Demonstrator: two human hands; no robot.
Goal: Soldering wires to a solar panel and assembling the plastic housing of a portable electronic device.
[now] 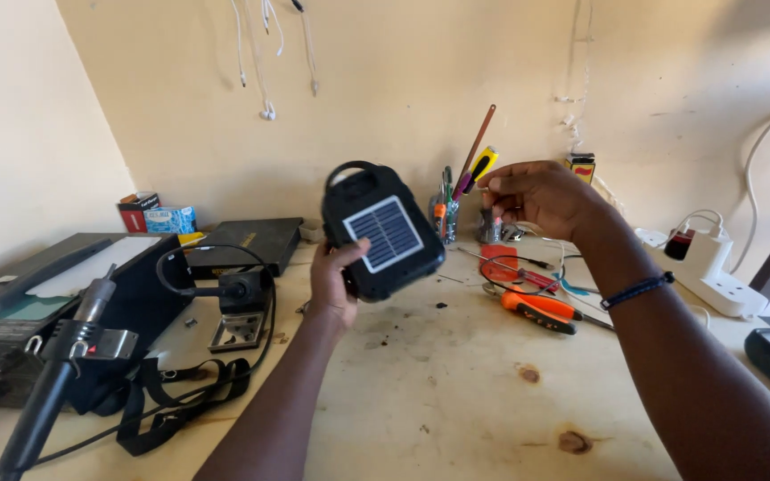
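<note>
My left hand (333, 283) holds up a black portable lamp-radio (381, 232) with a carry handle and a small solar panel on its face, thumb resting on the panel's lower left corner. My right hand (538, 196) is raised to the right of it, fingertips pinched at the handle of a yellow-and-black screwdriver (479, 167) that stands in a tool cup (446, 216) by the wall. The right wrist wears a dark beaded band.
A wooden workbench (456, 401) carries an orange-handled screwdriver (538, 310), a red pad with loose wire, a white power strip (715, 276), a meter at far right, a hot-air station with its handpiece (64, 356) at left, small boxes and a black strap.
</note>
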